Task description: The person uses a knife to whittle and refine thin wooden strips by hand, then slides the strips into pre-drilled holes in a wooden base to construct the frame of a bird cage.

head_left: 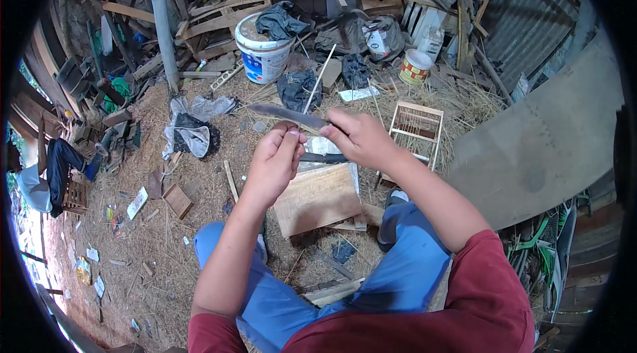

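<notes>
My right hand is closed round the handle of a knife, whose dark blade points left, just above my left hand. Pinched closed, my left hand grips a thin pale stick that slants up and away behind the blade. Its lower end is hidden by my fingers. Below my hands, between my knees, stands a wooden block with a flat top. A long black object lies at its far edge, partly covered by my right hand; its kind is unclear.
A small slatted wooden cage stands ahead to the right. Farther off are a white bucket, a patterned tub and black plastic bags. A large grey board leans at right. Another person sits far left.
</notes>
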Demonstrator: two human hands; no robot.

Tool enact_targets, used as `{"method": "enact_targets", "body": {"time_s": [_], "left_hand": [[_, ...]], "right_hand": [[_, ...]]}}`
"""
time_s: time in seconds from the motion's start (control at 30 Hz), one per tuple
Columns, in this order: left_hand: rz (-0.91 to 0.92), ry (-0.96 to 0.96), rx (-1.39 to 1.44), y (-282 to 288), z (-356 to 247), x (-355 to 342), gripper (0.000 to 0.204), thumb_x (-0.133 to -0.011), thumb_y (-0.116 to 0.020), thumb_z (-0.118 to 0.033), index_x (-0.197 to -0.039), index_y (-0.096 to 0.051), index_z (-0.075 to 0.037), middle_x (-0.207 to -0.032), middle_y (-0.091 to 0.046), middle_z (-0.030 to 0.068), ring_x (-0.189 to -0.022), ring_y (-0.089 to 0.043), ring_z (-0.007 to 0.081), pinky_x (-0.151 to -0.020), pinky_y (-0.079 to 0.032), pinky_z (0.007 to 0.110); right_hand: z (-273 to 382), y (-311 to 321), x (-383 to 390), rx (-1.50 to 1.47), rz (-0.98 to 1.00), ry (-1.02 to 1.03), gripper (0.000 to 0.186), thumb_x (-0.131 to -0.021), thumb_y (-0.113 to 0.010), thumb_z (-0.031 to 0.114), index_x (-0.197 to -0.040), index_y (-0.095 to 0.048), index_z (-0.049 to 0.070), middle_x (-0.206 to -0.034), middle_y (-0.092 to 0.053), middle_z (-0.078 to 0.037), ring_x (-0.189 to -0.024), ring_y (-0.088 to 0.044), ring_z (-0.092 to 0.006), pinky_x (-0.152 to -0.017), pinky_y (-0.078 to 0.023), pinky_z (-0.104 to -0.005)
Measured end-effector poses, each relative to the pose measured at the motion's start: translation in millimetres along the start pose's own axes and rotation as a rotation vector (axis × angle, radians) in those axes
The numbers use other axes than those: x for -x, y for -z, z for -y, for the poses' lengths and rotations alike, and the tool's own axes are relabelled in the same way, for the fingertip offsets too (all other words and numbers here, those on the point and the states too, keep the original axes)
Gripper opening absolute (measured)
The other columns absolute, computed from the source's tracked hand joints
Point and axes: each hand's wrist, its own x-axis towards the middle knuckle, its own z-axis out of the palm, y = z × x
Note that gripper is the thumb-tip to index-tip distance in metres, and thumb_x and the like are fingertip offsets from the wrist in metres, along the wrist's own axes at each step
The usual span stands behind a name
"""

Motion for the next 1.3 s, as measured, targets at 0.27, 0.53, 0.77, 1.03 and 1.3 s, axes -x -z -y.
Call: {"method": "enact_targets", "body": {"time_s": [0.27, 0.53, 0.77, 1.03, 1.3], "left_hand": [[-0.042, -0.057, -0.080, -2.3, 11.7, -1.8, 0.019, -0.108, -0.048, -0.025, -0.104, -0.055, -0.008, -0.074, -0.044, -0.0067, -0.055, -0.034, 0.0016, -0.046, -0.026, 0.020], [0.027, -0.126, -0.122, -8.5, 17.5, -7.4, 0.024, -0.108, -0.049, -0.027, -0.111, -0.058, -0.005, -0.076, -0.045, -0.0066, -0.059, -0.036, 0.0014, -0.049, -0.030, 0.020], [-0.138, -0.391, -0.565, -20.8, 13.5, -1.9, 0.032, -0.108, -0.048, -0.025, -0.105, -0.064, 0.003, -0.075, -0.058, 0.0097, -0.069, -0.053, 0.0171, -0.065, -0.045, 0.035], [-0.154, -0.477, -0.627, -29.5, 10.4, 0.5, 0.032, -0.108, -0.049, -0.026, -0.097, -0.063, 0.001, -0.072, -0.055, 0.0031, -0.067, -0.048, 0.0111, -0.061, -0.042, 0.031], [-0.238, -0.575, -0.667, -36.8, 12.9, 1.3, 0.034, -0.106, -0.055, -0.026, -0.088, -0.062, 0.002, -0.066, -0.055, 0.0085, -0.061, -0.049, 0.0141, -0.057, -0.041, 0.034]], "right_hand": [[0.9, -1.4, 1.9, 0.111, -0.022, 0.063, 0.035, -0.099, -0.060, 0.039, -0.085, -0.060, 0.006, -0.069, -0.061, -0.018, -0.065, -0.061, -0.0409, -0.056, -0.045, -0.0483], [-8.8, 4.8, 4.3, 0.082, -0.024, 0.032, 0.036, -0.098, -0.061, 0.040, -0.082, -0.062, 0.007, -0.069, -0.062, -0.017, -0.065, -0.062, -0.0403, -0.056, -0.047, -0.0480], [-11.7, 9.4, 8.1, 0.058, -0.055, 0.082, 0.042, -0.098, -0.058, 0.047, -0.084, -0.058, 0.007, -0.069, -0.064, -0.019, -0.065, -0.063, -0.0422, -0.058, -0.048, -0.0515], [-6.6, 14.9, 14.8, -0.047, 0.067, -0.027, 0.046, -0.100, -0.056, 0.049, -0.084, -0.060, 0.006, -0.070, -0.063, -0.022, -0.068, -0.063, -0.0450, -0.061, -0.048, -0.0531], [-10.8, 12.4, 20.1, 0.039, -0.036, 0.032, 0.045, -0.099, -0.058, 0.046, -0.081, -0.059, 0.006, -0.064, -0.061, -0.020, -0.061, -0.061, -0.0441, -0.056, -0.047, -0.0518]]}}
